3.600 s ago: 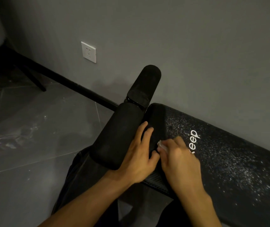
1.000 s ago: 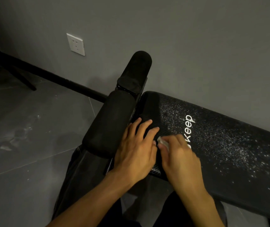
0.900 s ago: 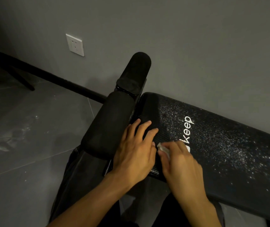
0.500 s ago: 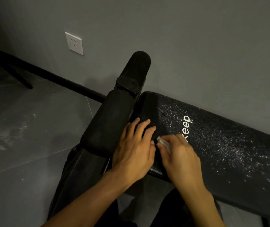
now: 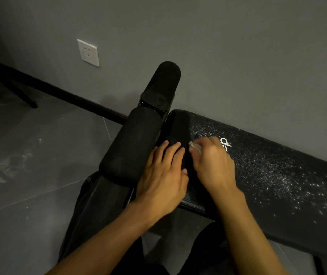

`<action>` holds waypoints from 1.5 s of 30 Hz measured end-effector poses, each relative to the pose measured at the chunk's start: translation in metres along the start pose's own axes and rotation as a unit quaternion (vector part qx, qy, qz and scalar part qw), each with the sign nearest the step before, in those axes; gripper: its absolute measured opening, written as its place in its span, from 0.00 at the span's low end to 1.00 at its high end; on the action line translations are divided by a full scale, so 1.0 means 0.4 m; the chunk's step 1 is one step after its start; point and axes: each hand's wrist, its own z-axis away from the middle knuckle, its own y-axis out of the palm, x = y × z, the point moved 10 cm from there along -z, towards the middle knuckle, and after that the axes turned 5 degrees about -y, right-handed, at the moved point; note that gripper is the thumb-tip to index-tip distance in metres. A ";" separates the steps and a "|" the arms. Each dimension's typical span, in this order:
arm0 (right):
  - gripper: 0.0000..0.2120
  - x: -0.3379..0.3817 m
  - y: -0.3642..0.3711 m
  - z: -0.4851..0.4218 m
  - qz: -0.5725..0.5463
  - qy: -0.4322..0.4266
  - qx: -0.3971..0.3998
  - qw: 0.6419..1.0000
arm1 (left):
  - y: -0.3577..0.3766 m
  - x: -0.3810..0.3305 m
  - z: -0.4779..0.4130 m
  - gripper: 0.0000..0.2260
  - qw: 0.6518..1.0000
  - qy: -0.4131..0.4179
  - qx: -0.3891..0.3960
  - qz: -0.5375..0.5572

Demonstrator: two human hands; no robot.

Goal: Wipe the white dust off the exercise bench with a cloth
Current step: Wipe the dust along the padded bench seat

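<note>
White dust (image 5: 301,183) speckles the bench (image 5: 258,153) toward four o'clock. By the logo (image 5: 225,143) the right hand (image 5: 212,165), blurred, pinches the cloth (image 5: 195,146), seemingly mid-wipe; the left hand (image 5: 162,179) lies flat beside it, fingers straight. The next stroke should sweep toward that dust.

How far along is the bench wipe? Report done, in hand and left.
Done: the bench end near the foam rollers looks dark and dust-free. In hand: the right hand holds the white cloth against the bench beside the logo, blurred as if mid-stroke; the left hand rests flat on the cleaned end. Left: white dust speckles most of the bench to the right of the logo.
</note>
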 end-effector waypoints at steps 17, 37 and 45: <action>0.14 0.034 0.004 -0.101 0.002 -0.040 -0.004 0.999 | 0.000 0.002 -0.001 0.27 1.000 -0.006 0.004 0.005; 0.15 0.010 0.006 -0.198 0.048 0.030 -0.009 0.998 | 0.002 0.002 -0.006 0.27 1.000 -0.013 0.014 0.008; 0.13 0.030 0.005 -0.127 0.020 -0.049 0.016 0.998 | 0.002 0.006 -0.007 0.27 1.000 -0.022 0.009 0.006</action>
